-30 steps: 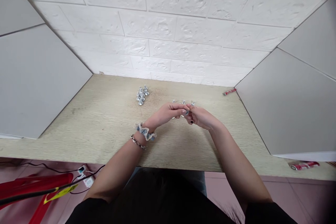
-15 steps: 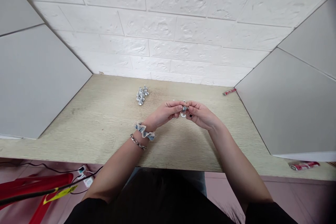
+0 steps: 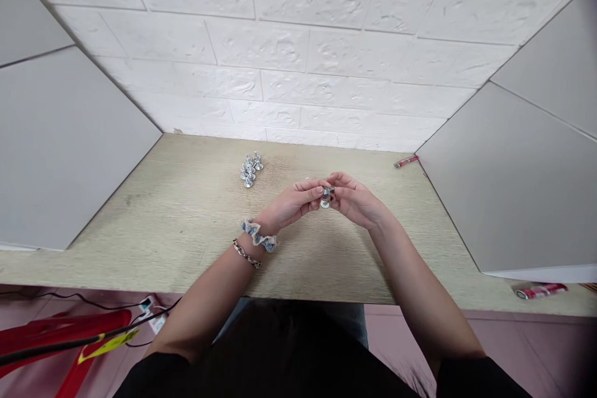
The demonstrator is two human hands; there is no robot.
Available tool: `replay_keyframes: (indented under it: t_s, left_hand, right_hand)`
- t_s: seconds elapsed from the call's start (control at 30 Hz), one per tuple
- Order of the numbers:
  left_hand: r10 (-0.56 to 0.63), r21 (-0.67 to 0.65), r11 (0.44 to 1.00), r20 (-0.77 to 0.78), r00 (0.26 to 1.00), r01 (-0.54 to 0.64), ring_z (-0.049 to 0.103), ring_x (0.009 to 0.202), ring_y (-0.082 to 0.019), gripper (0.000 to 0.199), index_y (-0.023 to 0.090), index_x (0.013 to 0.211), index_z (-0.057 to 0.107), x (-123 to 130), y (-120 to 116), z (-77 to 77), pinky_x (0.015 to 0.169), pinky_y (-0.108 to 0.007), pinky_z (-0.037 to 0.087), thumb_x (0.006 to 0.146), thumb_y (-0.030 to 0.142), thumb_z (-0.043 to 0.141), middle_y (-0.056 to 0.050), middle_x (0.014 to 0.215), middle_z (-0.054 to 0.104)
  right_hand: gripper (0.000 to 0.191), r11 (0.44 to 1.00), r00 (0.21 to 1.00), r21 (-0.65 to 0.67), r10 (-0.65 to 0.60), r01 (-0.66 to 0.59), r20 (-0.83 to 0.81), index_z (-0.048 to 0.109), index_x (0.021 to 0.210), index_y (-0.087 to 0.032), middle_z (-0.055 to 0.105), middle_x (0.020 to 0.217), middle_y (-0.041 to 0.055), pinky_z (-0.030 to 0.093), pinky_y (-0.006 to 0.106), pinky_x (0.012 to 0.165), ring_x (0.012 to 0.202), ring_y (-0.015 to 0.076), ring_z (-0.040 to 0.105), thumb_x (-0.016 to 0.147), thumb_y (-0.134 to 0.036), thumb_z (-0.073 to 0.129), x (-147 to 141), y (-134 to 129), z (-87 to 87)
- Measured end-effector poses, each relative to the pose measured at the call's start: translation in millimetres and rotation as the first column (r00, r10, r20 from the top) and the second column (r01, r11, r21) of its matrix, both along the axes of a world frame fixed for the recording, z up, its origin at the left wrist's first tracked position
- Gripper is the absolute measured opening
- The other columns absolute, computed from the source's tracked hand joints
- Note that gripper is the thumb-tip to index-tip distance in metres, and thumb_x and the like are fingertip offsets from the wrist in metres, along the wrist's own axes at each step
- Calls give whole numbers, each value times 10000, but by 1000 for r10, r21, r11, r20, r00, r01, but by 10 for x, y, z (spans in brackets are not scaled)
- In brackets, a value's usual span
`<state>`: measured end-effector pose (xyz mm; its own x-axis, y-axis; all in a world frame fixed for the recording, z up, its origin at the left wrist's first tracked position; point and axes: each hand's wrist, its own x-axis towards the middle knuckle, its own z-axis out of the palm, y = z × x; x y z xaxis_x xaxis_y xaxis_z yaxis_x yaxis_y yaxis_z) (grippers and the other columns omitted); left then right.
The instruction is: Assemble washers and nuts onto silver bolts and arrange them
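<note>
My left hand (image 3: 293, 200) and my right hand (image 3: 354, 201) meet above the wood-grain tabletop (image 3: 186, 211). Their fingertips pinch a small silver bolt with a washer (image 3: 325, 198) from both sides. A tight cluster of similar silver bolts (image 3: 249, 171) stands on the table to the left of my hands, untouched. Other small metal pieces may sit behind my fingers, but they are mostly hidden.
Grey panels (image 3: 65, 143) flank the table, and a white brick-textured wall (image 3: 280, 74) rises behind it. A small red tube (image 3: 405, 161) lies at the far right corner. Below the front edge are a power strip (image 3: 157, 323) and a red stand (image 3: 60, 329).
My hands have drawn closer around the bolt and now cover the small metal pieces that showed behind them a second ago. The bolt cluster has not moved.
</note>
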<state>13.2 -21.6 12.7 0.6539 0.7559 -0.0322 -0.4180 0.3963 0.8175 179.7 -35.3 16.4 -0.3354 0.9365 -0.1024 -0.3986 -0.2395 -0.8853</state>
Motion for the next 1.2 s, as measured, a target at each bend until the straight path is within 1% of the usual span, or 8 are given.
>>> replay_keyframes:
  t_s: [0.1,0.2,0.3,0.37,0.6,0.87,1.03,1.2]
  left_hand:
    - [-1,101,995,-103,995,12,409,573,-35,240,153,844,687,0,5,-2,559,-185,311,668,315,714,6,719,576]
    - [3,209,977,-201,979,40,402,575,-49,245,172,842,692,13,11,-19,567,-202,303,672,348,700,13,693,573]
    - [3,303,949,-279,960,85,412,590,-63,251,177,842,693,27,15,-29,582,-216,312,683,370,680,5,702,591]
    - [-6,339,934,-309,951,116,424,606,-72,248,176,846,692,27,16,-28,591,-221,318,698,374,663,0,713,605]
    - [-35,377,909,-352,935,176,418,619,-85,227,156,857,679,1,14,-2,596,-228,311,746,344,614,-12,721,625]
    - [-32,223,972,-199,979,77,389,564,-50,243,153,811,677,-3,5,-11,556,-206,286,685,361,682,13,667,560]
    - [17,63,998,-76,997,-12,416,551,-33,235,147,817,680,-16,7,-7,559,-184,334,661,317,719,13,664,555]
    - [184,-37,982,22,983,-183,438,521,-18,248,135,871,668,-28,54,-13,524,-152,378,673,276,713,6,673,578]
  right_hand:
    - [301,984,971,57,-178,171,158,568,806,-217,573,757,-32,334,218,508,588,79,487,644,-436,697,-17,28,-31]
    - [479,957,823,170,-290,236,489,490,554,-171,464,500,-25,295,235,477,473,80,405,724,-617,515,-18,50,-73]
    - [643,974,677,166,-225,152,701,363,411,-180,360,372,-13,302,256,481,411,88,372,765,-713,300,-10,38,-92]
    - [662,993,664,108,-115,52,739,359,419,-183,347,363,-14,299,258,464,391,89,358,766,-733,236,-7,18,-96]
    - [562,987,777,18,113,-158,620,469,575,-177,290,407,-52,258,233,421,397,78,287,803,-667,316,-21,-28,-87]
    - [449,999,955,-50,25,-11,294,446,604,-175,303,516,-52,266,227,447,459,72,322,711,-599,549,-26,2,-68]
    - [431,994,979,-90,-41,60,199,392,615,-188,297,543,-52,252,238,455,460,75,320,680,-558,605,-28,29,-46]
    - [405,991,988,-126,-28,48,153,361,637,-197,301,534,-56,240,242,459,447,77,309,712,-526,587,-30,31,-11]
